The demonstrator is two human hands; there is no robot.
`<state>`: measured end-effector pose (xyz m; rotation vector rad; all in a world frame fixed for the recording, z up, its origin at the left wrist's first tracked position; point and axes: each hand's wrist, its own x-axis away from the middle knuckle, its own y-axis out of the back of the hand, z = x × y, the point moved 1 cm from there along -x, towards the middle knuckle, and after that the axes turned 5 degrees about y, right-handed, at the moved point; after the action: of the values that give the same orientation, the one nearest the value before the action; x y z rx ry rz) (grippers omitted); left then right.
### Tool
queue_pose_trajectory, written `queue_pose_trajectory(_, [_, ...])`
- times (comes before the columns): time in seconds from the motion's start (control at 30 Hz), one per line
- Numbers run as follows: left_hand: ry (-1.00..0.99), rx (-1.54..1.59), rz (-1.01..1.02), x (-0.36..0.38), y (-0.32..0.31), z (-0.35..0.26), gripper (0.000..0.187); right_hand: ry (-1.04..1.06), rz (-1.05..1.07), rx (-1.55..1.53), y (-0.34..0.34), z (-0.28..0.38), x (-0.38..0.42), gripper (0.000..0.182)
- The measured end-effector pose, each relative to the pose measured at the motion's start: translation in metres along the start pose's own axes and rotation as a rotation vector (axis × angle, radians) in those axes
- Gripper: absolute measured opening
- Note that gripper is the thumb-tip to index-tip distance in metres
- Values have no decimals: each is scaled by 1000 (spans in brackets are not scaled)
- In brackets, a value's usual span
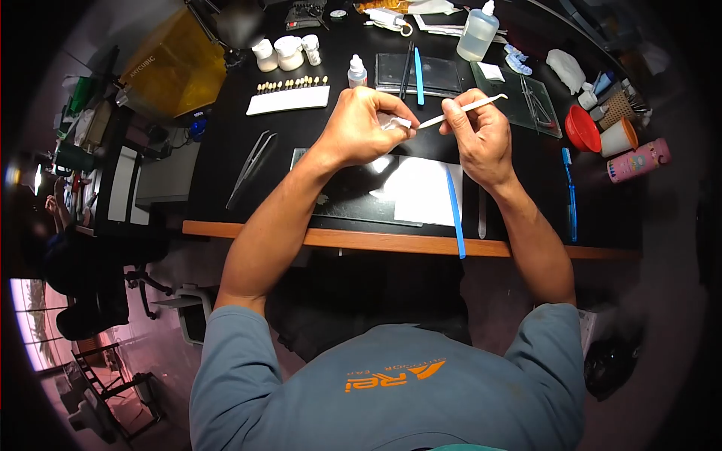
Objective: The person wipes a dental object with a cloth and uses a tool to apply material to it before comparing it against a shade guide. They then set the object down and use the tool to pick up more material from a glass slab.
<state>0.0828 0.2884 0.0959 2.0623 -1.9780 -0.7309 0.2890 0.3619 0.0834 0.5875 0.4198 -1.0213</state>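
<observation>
My left hand point(362, 126) pinches a small white piece point(396, 122) between its fingertips above the black table point(226, 150). My right hand point(481, 134) grips a thin white spatula-like tool point(460, 110), and the tool's tip touches the small piece. Both hands hover over a white sheet point(417, 192) lying on a glass slab. A long blue-handled instrument point(454, 212) lies across the sheet and juts over the table's wooden front edge.
Tweezers point(252, 164) lie at the left. A shade guide with tooth tabs point(289, 94), white jars point(286, 52), a dropper bottle point(356, 73), a clear bottle point(478, 31), a red bowl point(583, 129), a cup point(620, 137) and a pink container point(638, 161) ring the work spot.
</observation>
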Motion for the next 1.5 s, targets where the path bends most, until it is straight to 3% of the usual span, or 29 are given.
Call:
queue_pose_trajectory(0.27, [-42,-83,7,2,5,-2,10,48,2,37,-5,7,2,20])
queue_pose_trajectory(0.53, [-247,-53,38,0,10,5,9,132,-69,132,-17,22,2,19])
queue_pose_trajectory(0.7, [-220,-34,102,3,15,3,15,233,-63,213,-22,25,2,16])
queue_pose_trajectory(0.8, [-211,-59,62,4,15,3,23,355,-72,240,-24,23,-2,12])
queue_pose_trajectory(0.97, [-191,0,37,2,16,15,28,390,-87,251,-28,26,-2,13])
queue_pose_trajectory(1.5, [-295,-60,-31,2,15,10,15,429,55,192,-17,26,0,7])
